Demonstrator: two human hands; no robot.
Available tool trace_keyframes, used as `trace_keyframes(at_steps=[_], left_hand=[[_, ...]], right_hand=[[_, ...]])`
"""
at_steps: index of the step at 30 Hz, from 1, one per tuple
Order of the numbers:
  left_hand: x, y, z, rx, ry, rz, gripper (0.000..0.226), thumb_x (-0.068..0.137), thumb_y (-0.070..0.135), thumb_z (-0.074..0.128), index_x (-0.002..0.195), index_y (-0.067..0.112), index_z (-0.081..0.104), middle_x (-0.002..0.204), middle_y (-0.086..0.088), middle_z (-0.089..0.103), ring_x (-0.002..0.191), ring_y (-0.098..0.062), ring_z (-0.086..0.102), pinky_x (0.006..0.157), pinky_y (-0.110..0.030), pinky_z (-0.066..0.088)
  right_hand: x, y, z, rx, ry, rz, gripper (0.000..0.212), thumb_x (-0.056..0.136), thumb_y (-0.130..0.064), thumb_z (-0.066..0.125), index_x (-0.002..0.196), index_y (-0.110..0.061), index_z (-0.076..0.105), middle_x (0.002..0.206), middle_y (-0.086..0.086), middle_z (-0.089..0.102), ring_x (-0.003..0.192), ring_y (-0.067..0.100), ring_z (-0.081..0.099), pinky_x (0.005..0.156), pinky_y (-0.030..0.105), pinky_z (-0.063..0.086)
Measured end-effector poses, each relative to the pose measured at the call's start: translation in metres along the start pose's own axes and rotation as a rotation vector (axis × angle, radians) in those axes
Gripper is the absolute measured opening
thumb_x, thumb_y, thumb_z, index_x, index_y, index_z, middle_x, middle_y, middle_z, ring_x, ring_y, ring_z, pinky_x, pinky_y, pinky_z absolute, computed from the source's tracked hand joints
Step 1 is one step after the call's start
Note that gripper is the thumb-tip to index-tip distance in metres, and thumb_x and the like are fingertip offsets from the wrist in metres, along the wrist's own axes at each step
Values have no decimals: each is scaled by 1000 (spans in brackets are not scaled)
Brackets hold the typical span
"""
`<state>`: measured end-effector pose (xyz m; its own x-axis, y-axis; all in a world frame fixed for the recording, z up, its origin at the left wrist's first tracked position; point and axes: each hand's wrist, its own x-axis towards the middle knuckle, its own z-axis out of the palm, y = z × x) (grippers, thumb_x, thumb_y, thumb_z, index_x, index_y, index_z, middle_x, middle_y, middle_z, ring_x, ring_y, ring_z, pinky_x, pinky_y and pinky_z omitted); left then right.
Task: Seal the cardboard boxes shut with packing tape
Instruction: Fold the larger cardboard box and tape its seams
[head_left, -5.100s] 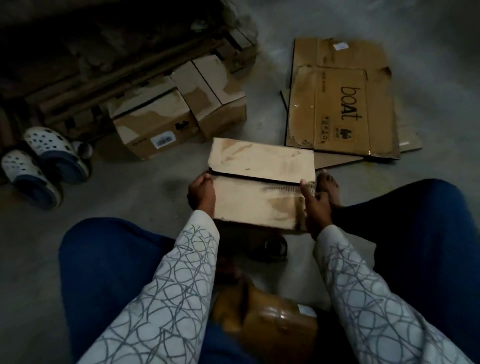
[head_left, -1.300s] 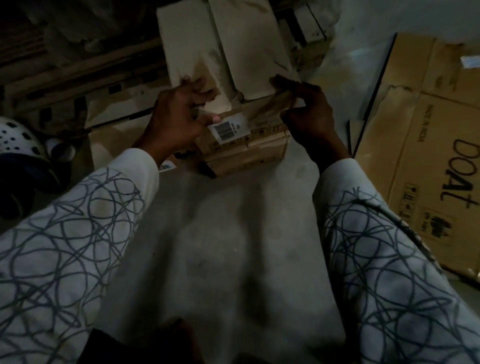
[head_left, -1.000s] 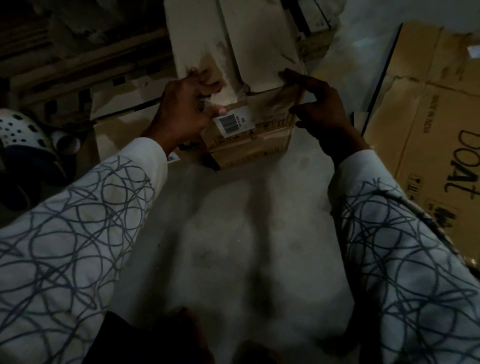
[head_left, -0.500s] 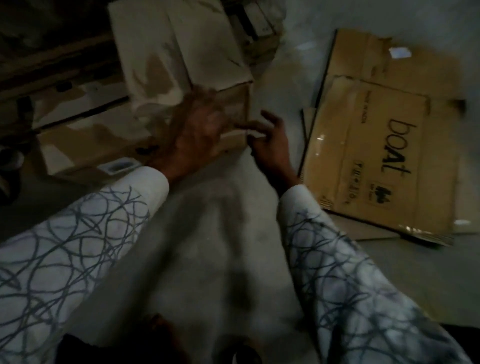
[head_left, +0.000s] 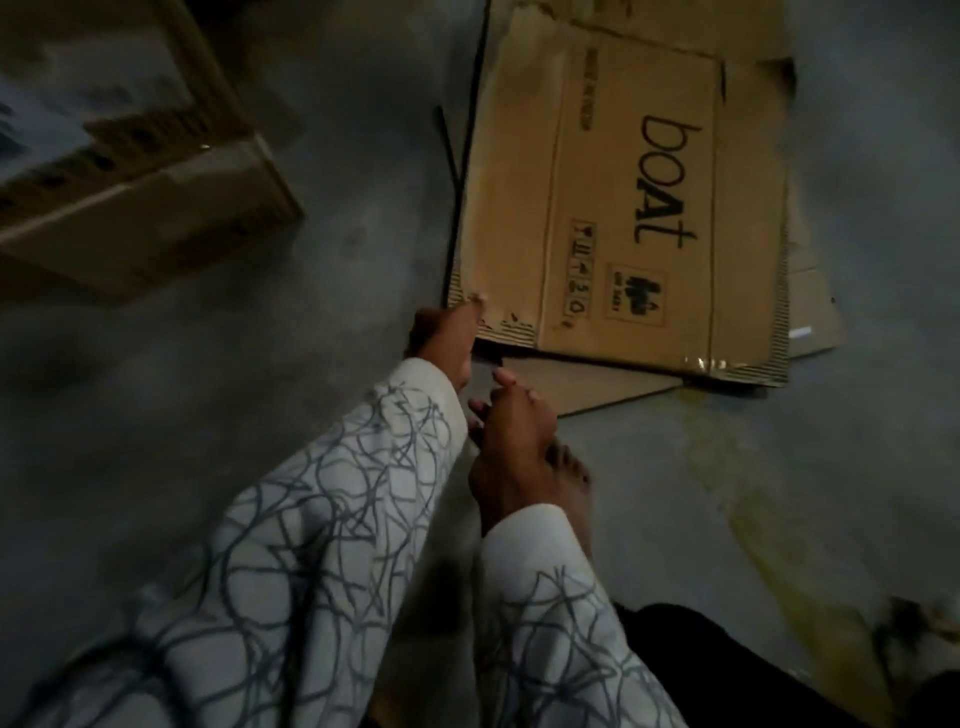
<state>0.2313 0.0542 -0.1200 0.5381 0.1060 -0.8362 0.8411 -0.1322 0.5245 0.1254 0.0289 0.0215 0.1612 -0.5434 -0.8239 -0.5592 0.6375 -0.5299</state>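
Well left of my hands an assembled box (head_left: 156, 171) sits on the floor (head_left: 208, 415), with open room between. My left hand (head_left: 445, 335) pinches the torn near corner of the flattened carton (head_left: 623, 182), which spreads off to the right; my right hand (head_left: 511, 431), just beside it, is loose and empty. I judge the carton light, floppy and frayed there: better gripped along a sound edge.

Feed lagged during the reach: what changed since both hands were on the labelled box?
Both hands let go of the box and moved right: left hand now at the near corner of the flattened boat cardboard, right hand beside it. Box and cardboard stay put.
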Motion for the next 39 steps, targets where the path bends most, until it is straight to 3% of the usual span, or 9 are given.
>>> trace_keyframes(at_steps=[3,5,9,13,20,24,28,35,39], left_hand=[[-78,43,-1,-167,-70,32,26,86,32,76,99,11,65,93,-6,70,80,-20,65,67,-38,59],[-124,67,-7,-152,-56,171,2,96,16,65,96,16,63,85,-4,67,79,-23,65,72,-45,62],[-199,94,-32,-68,-75,355,6,89,22,66,93,22,69,93,-4,73,83,-23,71,71,-47,63],[-303,106,-80,236,66,723,31,77,42,63,93,17,73,91,-3,74,87,-27,70,78,-45,59],[-500,81,-160,510,154,1097,19,95,28,63,94,9,66,90,-9,70,83,-29,65,73,-40,53],[-563,61,-175,564,203,1250,19,97,27,61,92,8,64,86,-8,67,78,-26,61,66,-32,46],[-598,48,-190,523,295,1296,22,95,26,64,80,16,52,74,3,52,66,-18,48,56,-26,31],[-577,-62,-233,502,319,1039,25,92,24,69,75,22,51,68,9,51,60,-3,46,51,-14,31],[-572,-120,-255,431,294,878,35,88,17,73,69,24,45,63,17,47,58,-4,45,48,-7,33]], right_hand=[[-12,2,4,89,-24,18,17,97,-13,52,97,-21,67,79,5,66,70,22,66,78,42,58],[-25,-6,0,37,23,-54,23,100,-31,56,118,-18,60,106,13,68,93,29,68,86,45,56],[-55,-40,-61,-526,188,-471,77,87,-60,64,149,-25,32,156,13,26,143,34,27,112,49,27],[-117,-58,-125,-1203,70,-917,84,75,-62,73,147,-41,34,147,4,34,134,29,33,102,48,34],[-274,-17,-172,-1053,-51,-1162,69,86,-11,62,151,-8,39,127,27,54,98,46,62,79,47,53],[-323,1,-195,-915,-108,-1180,63,96,-13,54,154,-9,32,143,18,50,116,40,58,92,41,45],[-347,16,-205,-604,-144,-1186,51,91,-14,63,141,-10,53,124,15,64,106,35,62,84,41,50],[-344,24,-237,-470,-545,-647,41,93,-9,55,132,-21,64,122,8,68,95,24,66,91,52,57],[-358,23,-231,-323,-603,-454,55,97,-57,50,148,-37,41,144,1,49,121,36,55,79,58,59]])
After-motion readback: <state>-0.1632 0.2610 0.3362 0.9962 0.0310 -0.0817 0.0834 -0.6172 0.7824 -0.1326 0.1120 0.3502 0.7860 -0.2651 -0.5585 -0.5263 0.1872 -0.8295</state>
